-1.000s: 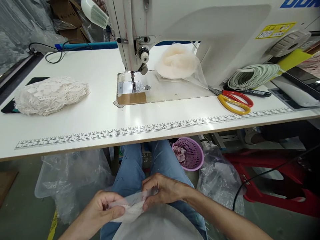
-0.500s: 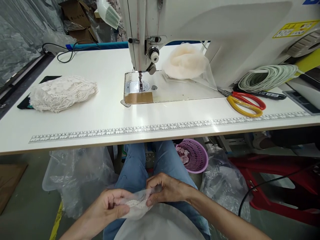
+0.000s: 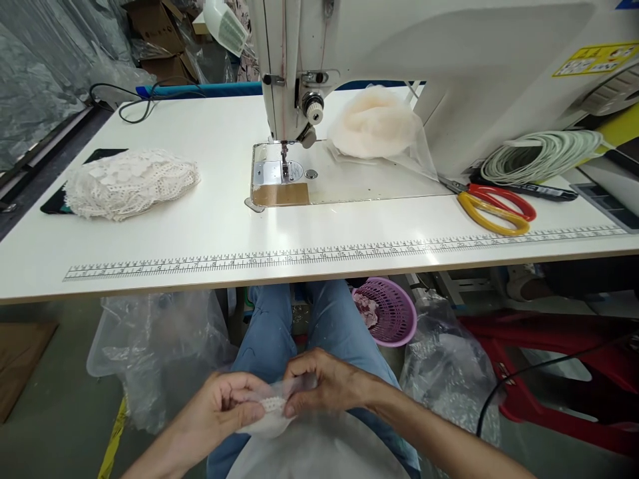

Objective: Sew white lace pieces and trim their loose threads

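Above my lap, both hands pinch a small piece of sheer white fabric [image 3: 269,426] with a narrow lace strip [image 3: 272,404] on it. My left hand [image 3: 230,406] is closed on its left side, thumb on top. My right hand [image 3: 322,386] grips the other side close by, with a see-through edge standing up over the fingers. On the table ahead stands a sewing machine [image 3: 283,86], its presser foot over the needle plate. A bundle of white lace [image 3: 130,184] lies at the left, and a pile of cream sheer fabric [image 3: 372,124] sits right of the needle.
Red-and-yellow-handled scissors [image 3: 496,209] and a coil of pale cord [image 3: 542,156] lie at the table's right. A printed ruler [image 3: 319,256] runs along the front edge. Below are a purple basket [image 3: 394,313], plastic bags [image 3: 164,359] and a red stool [image 3: 559,372].
My right hand has moved slightly left, nearer my left hand, bunching the fabric between them. The camera view has shifted a little.
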`<action>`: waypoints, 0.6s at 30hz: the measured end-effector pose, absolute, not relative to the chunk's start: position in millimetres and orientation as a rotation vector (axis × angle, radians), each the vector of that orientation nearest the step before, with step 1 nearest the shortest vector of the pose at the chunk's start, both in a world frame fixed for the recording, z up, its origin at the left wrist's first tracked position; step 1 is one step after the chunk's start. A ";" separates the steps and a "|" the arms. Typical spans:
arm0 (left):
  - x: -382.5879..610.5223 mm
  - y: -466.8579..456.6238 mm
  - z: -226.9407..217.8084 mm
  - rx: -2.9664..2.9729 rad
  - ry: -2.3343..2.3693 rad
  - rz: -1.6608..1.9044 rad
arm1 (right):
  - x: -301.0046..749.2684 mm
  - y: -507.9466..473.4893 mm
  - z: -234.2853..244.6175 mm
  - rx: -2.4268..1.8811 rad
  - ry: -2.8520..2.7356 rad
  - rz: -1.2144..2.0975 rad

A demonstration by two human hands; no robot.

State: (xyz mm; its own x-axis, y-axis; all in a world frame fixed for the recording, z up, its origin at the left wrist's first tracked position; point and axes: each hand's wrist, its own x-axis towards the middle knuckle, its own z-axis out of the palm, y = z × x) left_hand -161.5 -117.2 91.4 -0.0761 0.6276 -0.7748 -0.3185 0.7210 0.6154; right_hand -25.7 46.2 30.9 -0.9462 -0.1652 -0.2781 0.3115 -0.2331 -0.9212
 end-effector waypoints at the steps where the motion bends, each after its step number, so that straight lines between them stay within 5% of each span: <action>1: -161.8 -118.4 90.7 0.271 1.433 0.811 | -25.9 46.4 30.4 0.199 1.690 -2.247; 18: -163.5 -121.5 83.8 0.445 1.689 0.783 | -28.3 44.5 34.0 0.234 1.730 -2.254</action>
